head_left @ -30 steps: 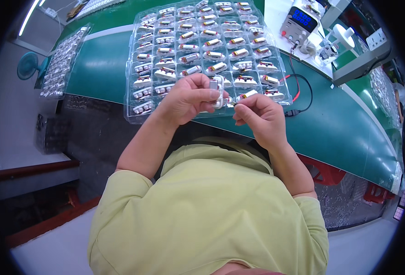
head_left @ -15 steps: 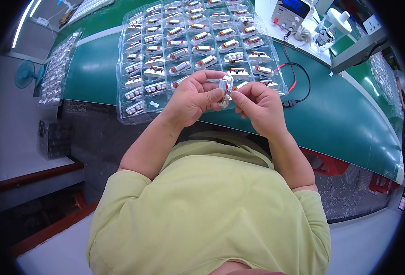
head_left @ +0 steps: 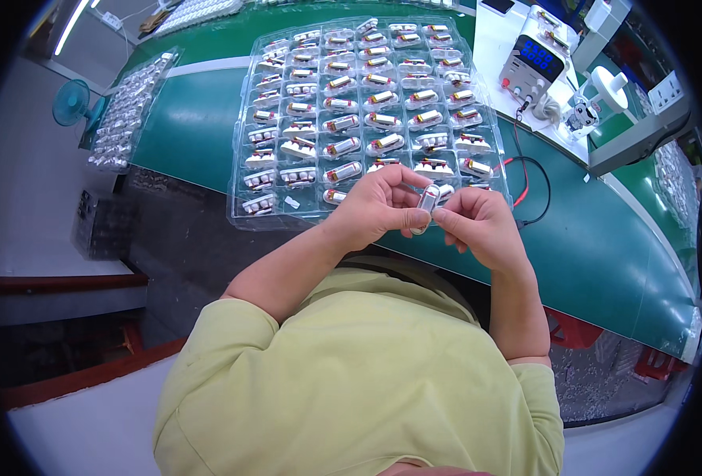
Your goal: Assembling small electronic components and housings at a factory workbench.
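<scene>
My left hand [head_left: 373,209] pinches a small white oval housing with a silver battery cell [head_left: 426,208] in it, held upright between thumb and fingers. On its right side, my right hand [head_left: 487,228] has thumb and forefinger closed together at the edge of the same piece. What lies between those right fingertips is too small to make out. Just beyond both hands is a clear plastic tray [head_left: 244,224] of many compartments. Similar white pieces with silver cells and red wire bits, such as one battery piece [head_left: 343,171], fill its rows.
A green-topped table [head_left: 581,238] curves around me. At the right stand a power supply [head_left: 535,65] with a lit blue display, red and black leads [head_left: 548,184], and a white cup-like container [head_left: 585,117]. Another filled tray [head_left: 132,111] and a teal fan [head_left: 71,103] are at the left.
The view has shifted, so tray and table sit lower and further right. In my left hand the housing has turned, with its long silver face now showing. Both hands stay together at it.
</scene>
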### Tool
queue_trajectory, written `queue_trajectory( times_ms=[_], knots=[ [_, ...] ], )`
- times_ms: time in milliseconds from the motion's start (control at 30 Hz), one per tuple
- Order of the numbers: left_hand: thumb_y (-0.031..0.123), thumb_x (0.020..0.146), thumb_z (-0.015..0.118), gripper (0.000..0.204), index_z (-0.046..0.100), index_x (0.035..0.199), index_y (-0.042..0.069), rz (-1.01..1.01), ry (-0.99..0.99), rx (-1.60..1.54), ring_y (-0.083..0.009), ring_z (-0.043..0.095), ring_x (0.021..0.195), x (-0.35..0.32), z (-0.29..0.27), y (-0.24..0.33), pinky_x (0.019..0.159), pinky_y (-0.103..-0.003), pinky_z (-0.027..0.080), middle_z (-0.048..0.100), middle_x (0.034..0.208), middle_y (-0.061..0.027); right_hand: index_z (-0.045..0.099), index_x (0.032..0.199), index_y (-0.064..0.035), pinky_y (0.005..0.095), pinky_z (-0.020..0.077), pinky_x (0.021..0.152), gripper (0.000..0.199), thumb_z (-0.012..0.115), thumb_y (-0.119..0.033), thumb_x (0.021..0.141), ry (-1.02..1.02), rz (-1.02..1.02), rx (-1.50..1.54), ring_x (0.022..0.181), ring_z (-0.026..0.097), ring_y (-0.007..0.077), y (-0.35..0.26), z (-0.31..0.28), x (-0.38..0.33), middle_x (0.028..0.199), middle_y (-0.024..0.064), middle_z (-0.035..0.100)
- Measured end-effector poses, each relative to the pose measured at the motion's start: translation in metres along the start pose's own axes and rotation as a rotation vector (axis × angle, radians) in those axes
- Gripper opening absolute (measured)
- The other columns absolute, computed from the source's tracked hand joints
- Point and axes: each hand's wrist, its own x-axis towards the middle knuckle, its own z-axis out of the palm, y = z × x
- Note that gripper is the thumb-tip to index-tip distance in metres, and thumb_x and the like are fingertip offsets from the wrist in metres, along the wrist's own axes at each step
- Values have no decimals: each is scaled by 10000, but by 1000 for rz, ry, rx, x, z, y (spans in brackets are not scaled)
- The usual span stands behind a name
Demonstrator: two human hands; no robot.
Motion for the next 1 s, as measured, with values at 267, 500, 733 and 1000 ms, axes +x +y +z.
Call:
queue_trajectory(
  times_ms=[267, 500, 733, 1000],
  knots=[
    [74, 800, 759, 435, 520, 1159, 17, 45, 34, 103, -105, 628, 760, -3, 0, -10, 630, -240, 516, 654, 909, -80, 621, 782, -22, 196, 404, 440, 175, 671, -164, 871, 20, 9, -69, 535, 549, 44, 9, 6, 5, 634, 12, 610],
    [65, 812, 741, 455, 520, 1210, 45, 83, 32, 126, -114, 625, 848, 2, 2, 2, 682, -239, 516, 652, 967, -69, 632, 838, -3, 221, 433, 540, 193, 605, -174, 922, -89, 23, -191, 612, 552, 57, -14, 0, 3, 680, 6, 599],
    [197, 828, 731, 299, 655, 1049, 10, 339, 148, 782, -112, 631, 812, 98, -20, 70, 725, -261, 506, 688, 904, -60, 633, 965, -12, 204, 387, 558, 185, 528, -164, 979, 425, -405, 161, 610, 461, 43, 3, -83, 14, 702, -42, 531],
    [265, 813, 623, 226, 716, 905, 81, 701, 278, 1305, -261, 673, 800, 295, 34, 156, 742, -359, 523, 702, 865, -113, 620, 1039, -20, 187, 314, 526, 181, 521, -161, 982, 668, -461, 308, 576, 410, 27, 24, -119, 22, 674, -44, 522]
  ],
)
